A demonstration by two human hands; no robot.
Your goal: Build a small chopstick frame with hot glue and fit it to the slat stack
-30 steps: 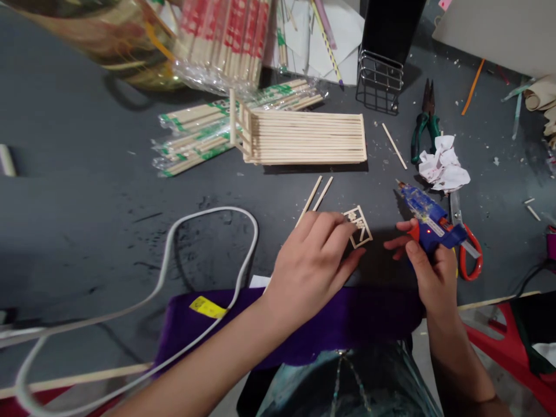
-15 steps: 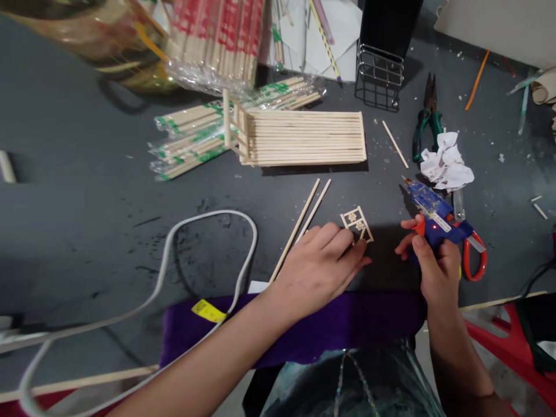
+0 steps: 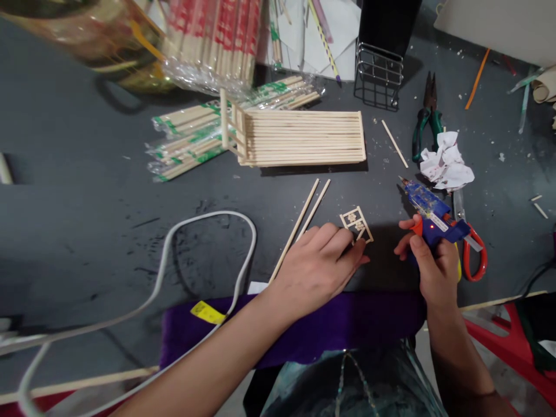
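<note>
My right hand (image 3: 436, 263) is wrapped round the handle of a blue glue gun (image 3: 428, 211), whose nozzle points up and to the left. My left hand (image 3: 321, 263) rests palm down with its fingertips at the lower edge of a small wooden frame (image 3: 357, 223); the fingers are bent together and what they hold, if anything, is hidden. Two loose wooden sticks (image 3: 299, 223) lie slanted just beyond my left hand. Farther up sits a slatted wooden piece (image 3: 304, 136) with upright sticks at its left end.
Wrapped chopsticks (image 3: 191, 139) lie at the upper left, near a wire basket (image 3: 379, 72). Pliers (image 3: 428, 119), crumpled paper (image 3: 447, 163) and red-handled scissors (image 3: 475, 263) are at the right. A white cable (image 3: 165, 266) loops at the left.
The glue gun in my right hand has shifted very slightly left. My left hand stays almost where it was beside the small frame.
</note>
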